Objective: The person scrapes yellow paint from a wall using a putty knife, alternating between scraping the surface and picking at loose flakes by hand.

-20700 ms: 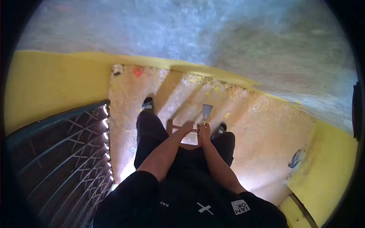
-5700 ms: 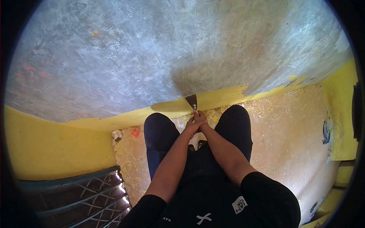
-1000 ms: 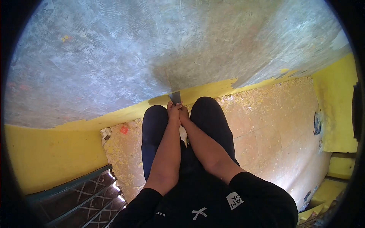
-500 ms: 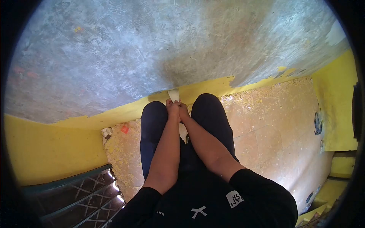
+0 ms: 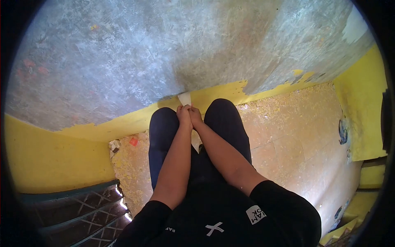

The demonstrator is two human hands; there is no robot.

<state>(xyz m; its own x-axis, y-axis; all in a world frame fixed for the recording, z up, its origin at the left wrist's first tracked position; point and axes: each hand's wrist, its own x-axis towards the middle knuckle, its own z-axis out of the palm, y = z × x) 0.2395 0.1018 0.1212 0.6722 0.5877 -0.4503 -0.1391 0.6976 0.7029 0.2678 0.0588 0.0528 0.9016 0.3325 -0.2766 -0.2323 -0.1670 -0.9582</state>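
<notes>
1. Since half a second ago my scraper (image 5: 184, 98) had crept slightly up the yellow band (image 5: 123, 121); its pale blade met the scraped grey wall (image 5: 164, 49).
2. My left hand (image 5: 183, 114) and right hand (image 5: 194, 116) were both wrapped tight round its handle.
3. I judged scraping under way; next, a firm push along the paint edge.
4. Below the band, the floor (image 5: 288, 123) lay gritty with flakes.

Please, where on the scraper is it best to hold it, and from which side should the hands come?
Probably by the handle, the end away from the wall. The scraper has its flat blade pressed against the yellow strip of the wall, so only the handle end is free. Both the left hand and right hand already wrap it from the person's side, above the knees.
</notes>
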